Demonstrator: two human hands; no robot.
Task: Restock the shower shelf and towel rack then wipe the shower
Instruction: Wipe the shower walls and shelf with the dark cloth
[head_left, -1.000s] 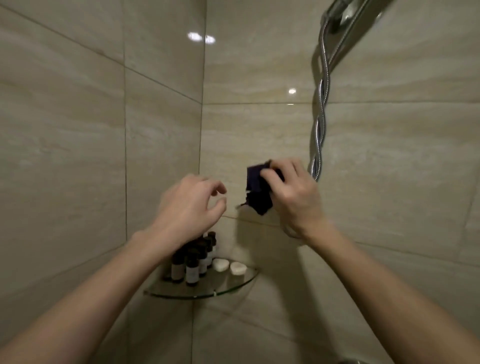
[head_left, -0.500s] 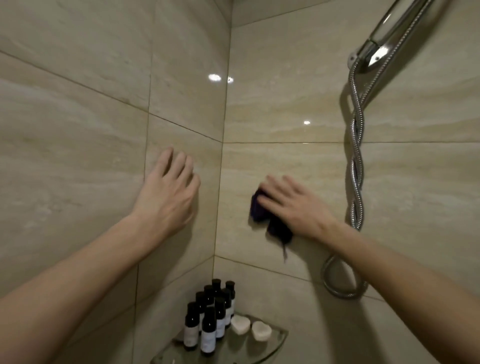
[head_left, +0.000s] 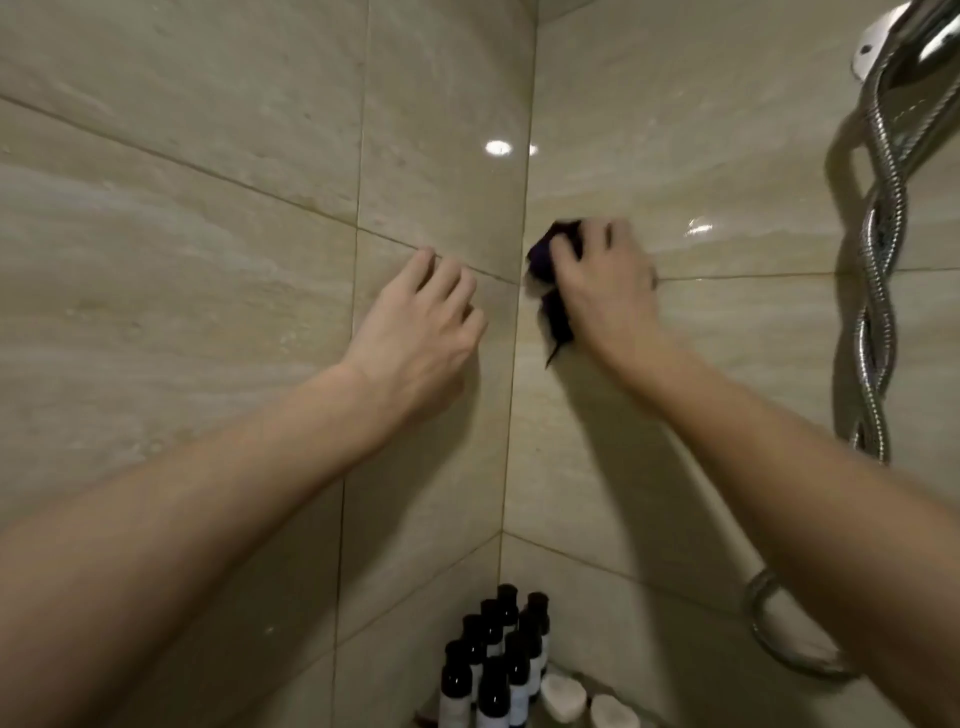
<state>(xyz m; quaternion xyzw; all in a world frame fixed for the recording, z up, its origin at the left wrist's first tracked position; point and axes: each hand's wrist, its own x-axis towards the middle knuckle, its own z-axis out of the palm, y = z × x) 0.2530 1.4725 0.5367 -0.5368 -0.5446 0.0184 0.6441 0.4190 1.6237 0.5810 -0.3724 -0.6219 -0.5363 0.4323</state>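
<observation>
The right hand (head_left: 608, 296) holds a bunched purple cloth (head_left: 557, 317) against the right wall (head_left: 737, 374) of the tiled shower, just beside the corner where the two walls meet. Its fingers are bent over the wad and its thumb side faces the corner; the hand is a little blurred. Part of the cloth shows above the knuckles and a ragged end hangs out below the hand, touching the tile at the level of a horizontal grout line. The left hand (head_left: 421, 322) lies on the left wall (head_left: 182, 270), near the same corner. Its fingers are fairly straight and close together with the tips on the tile, and it holds nothing. The two hands are near each other but apart, with the corner between them. Low in the corner stands a cluster of dark bottles (head_left: 493, 660) with pale labels, upright and packed close, and two white soap bars (head_left: 563, 693) lie just to their right. A twisted metal shower hose (head_left: 878, 312) hangs down the right wall, well apart from the cloth
</observation>
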